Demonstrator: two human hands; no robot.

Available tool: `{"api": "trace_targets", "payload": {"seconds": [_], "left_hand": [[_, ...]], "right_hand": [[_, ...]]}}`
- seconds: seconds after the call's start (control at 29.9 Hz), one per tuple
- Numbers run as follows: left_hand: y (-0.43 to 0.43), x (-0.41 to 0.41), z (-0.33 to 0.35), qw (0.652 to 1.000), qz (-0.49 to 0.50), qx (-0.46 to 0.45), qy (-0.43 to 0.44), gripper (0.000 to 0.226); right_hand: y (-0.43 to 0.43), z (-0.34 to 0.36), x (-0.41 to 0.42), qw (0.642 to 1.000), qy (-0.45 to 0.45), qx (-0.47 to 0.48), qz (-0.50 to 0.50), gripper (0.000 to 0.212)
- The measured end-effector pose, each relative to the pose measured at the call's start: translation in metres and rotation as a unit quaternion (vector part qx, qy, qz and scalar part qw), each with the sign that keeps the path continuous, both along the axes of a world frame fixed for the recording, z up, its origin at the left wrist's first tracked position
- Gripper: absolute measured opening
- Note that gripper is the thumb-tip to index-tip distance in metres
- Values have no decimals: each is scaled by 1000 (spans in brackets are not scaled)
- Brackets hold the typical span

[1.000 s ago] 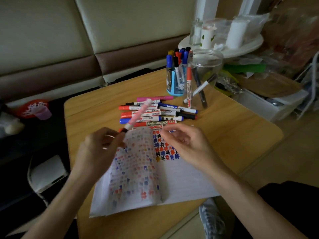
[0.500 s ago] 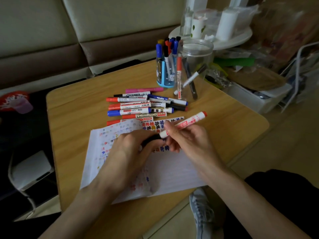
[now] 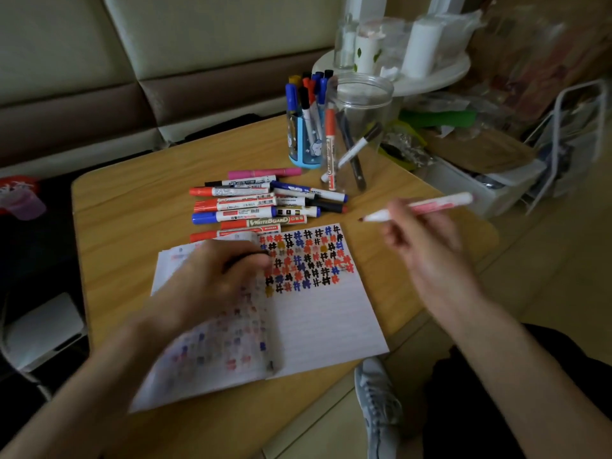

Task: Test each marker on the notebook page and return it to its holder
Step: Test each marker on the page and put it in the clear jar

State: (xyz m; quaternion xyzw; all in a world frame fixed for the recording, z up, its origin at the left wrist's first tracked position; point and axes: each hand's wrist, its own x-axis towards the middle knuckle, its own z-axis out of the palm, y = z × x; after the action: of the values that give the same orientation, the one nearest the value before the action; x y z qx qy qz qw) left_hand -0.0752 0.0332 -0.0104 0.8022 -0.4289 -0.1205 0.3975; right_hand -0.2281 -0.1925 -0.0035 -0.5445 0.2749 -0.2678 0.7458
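Right of the notebook (image 3: 324, 319), an uncapped marker (image 3: 427, 204) is pinched by the right hand (image 3: 427, 243), its tip pointed toward the left hand (image 3: 215, 279). That left hand is rested on the notebook, fingers curled round a dark cap (image 3: 246, 259).

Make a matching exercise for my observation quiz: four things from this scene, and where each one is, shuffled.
1. uncapped marker
2. pink marker
3. left hand
4. yellow-capped marker

A. standing in the blue holder
B. held in the right hand
C. lying on the table
D. resting on the notebook

Pairs: 1-B, 2-C, 3-D, 4-A
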Motion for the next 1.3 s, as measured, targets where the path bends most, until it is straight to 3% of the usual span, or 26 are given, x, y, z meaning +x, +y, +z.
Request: {"api": "trace_targets", "payload": {"seconds": [0.1,0.27,0.4,0.53,0.8,1.3], "left_hand": [[23,15,3,999,33,-17,3,21],[2,-5,-4,998,15,-59,-12,19],[-11,-15,-16,998,13,-53,7,28],[-19,-19,-21,999,-4,-26,-18,35],[-27,-25,-25,997,-15,-6,-69,25],[-30,-25,-25,997,-5,14,-82,29]], "right_hand": [[-19,0,-12,997,36,-67,-30,13],[3,-28,-9,984,122,-123,30,14],[6,-32,-5,978,111,-174,38,8],[9,-41,-3,969,111,-217,36,18],[11,-55,3,953,101,-281,42,25],[11,-56,-1,931,96,-347,52,30]]}}
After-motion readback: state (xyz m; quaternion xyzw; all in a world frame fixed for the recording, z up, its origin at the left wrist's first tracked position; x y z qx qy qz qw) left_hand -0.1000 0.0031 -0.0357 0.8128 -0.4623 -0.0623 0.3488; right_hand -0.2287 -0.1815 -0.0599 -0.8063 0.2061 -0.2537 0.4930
